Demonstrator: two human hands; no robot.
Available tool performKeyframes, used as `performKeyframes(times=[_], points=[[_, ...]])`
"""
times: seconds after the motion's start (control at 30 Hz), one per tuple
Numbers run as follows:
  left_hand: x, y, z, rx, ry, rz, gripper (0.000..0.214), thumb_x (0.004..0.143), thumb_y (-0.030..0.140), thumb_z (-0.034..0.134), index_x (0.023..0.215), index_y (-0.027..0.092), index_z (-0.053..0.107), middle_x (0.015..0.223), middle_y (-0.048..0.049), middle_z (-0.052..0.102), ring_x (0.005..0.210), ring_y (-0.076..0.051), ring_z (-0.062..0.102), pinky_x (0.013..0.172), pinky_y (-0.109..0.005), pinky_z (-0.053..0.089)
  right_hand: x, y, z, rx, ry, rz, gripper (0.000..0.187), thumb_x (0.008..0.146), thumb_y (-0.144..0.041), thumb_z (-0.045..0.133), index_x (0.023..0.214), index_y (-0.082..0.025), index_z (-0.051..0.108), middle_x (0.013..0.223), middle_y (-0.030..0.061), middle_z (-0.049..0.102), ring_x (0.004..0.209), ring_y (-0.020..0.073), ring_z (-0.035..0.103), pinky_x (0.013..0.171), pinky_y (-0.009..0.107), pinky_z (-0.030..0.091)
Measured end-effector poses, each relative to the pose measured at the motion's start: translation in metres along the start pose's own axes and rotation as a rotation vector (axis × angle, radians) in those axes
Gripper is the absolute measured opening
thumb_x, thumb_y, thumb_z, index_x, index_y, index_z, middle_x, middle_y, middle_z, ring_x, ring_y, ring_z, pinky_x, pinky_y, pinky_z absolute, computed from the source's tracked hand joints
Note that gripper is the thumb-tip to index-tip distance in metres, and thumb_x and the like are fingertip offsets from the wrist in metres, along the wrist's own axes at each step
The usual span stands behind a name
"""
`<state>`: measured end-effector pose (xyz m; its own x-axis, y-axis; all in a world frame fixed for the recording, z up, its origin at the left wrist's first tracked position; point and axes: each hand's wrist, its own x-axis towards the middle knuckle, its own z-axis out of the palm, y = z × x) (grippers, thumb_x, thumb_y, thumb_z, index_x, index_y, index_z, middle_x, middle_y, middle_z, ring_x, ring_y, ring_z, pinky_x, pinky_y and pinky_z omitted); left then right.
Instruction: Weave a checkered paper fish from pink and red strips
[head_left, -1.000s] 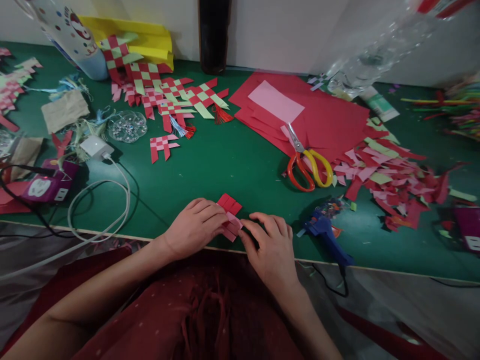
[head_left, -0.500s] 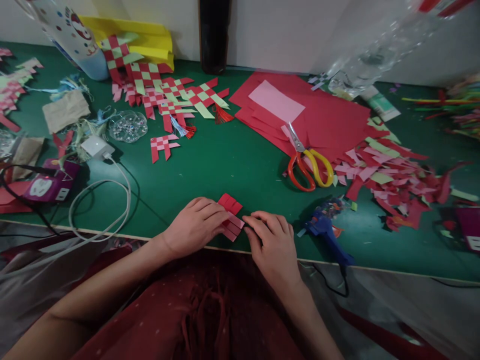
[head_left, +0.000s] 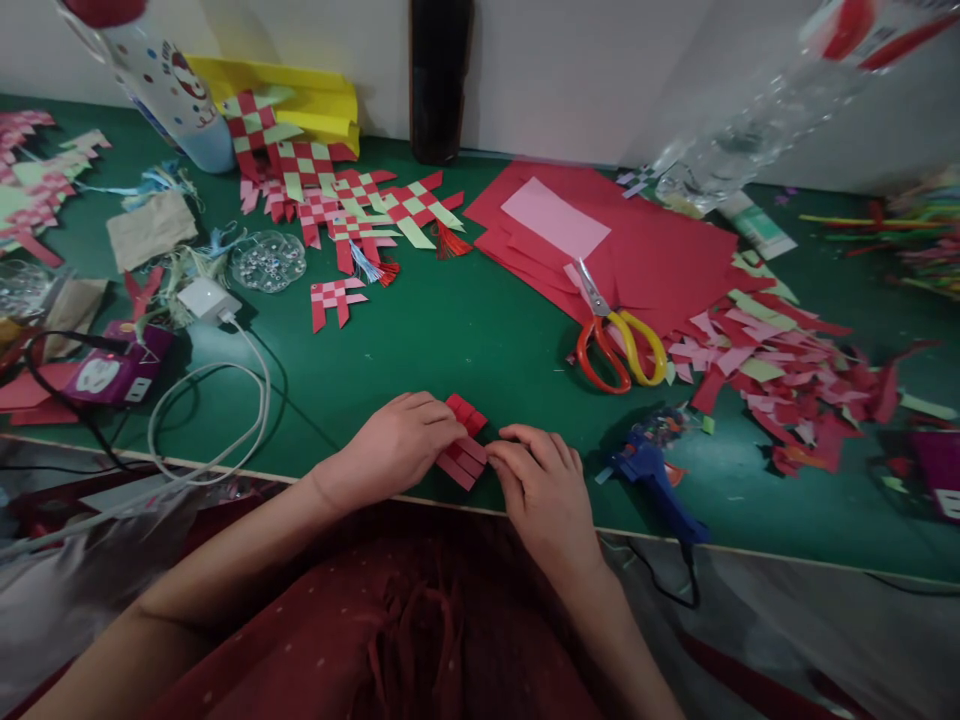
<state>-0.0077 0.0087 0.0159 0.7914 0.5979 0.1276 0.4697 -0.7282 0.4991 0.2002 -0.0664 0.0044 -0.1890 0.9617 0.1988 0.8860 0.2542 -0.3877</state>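
Note:
Red and pink paper strips [head_left: 466, 458], partly interlaced, lie at the table's front edge between my hands. My left hand [head_left: 401, 442] is closed over their left side, thumb and fingers pinching the paper. On the other side, my right hand [head_left: 544, 480] pinches the tip of a pink strip between thumb and forefinger. The fingers cover part of the weave. Beyond my left hand lies a small woven paper fish [head_left: 336, 297] in red and pink. Scissors [head_left: 611, 335] with a red and a yellow handle rest half open beyond my right hand.
A blue hot glue gun [head_left: 654, 470] lies right of my right hand, near a heap of paper scraps [head_left: 795, 360]. Red paper sheets [head_left: 667, 250] are stacked behind the scissors. More woven fish [head_left: 307, 170] lie at back left. A white cable [head_left: 262, 400] loops on the left.
The view has tilted and shifted slightly, so everything sits a little lower. My right fingers have closed onto the pink strip's end; my left hand stays on the paper.

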Motion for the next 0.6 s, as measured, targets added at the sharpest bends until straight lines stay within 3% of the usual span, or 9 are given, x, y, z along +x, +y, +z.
performKeyframes(times=[0.27,0.6], points=[[-0.0007,-0.0005,0.0025,-0.024,0.049,-0.001,0.024,0.098,0.014,0.043,0.103,0.014,0.067,0.098,-0.0066,0.068,0.09,-0.018,0.06,0.087,-0.035,0.048,0.0011,0.0036,-0.0023,-0.002,-0.06,-0.051,0.023,0.097,-0.023,0.049,0.107,-0.026,0.069,0.11,0.0058,0.066,0.096,0.0211,0.056,0.078,0.035,0.041],[0.002,0.0032,-0.0017,-0.065,0.018,-0.037,0.023,0.099,0.017,0.045,0.103,0.018,0.067,0.098,-0.0049,0.067,0.094,-0.017,0.061,0.089,-0.034,0.048,0.0074,-0.0003,-0.0041,0.064,-0.039,-0.002,0.023,0.098,-0.029,0.047,0.095,-0.024,0.069,0.1,0.0038,0.068,0.09,0.02,0.057,0.075,0.034,0.038]])
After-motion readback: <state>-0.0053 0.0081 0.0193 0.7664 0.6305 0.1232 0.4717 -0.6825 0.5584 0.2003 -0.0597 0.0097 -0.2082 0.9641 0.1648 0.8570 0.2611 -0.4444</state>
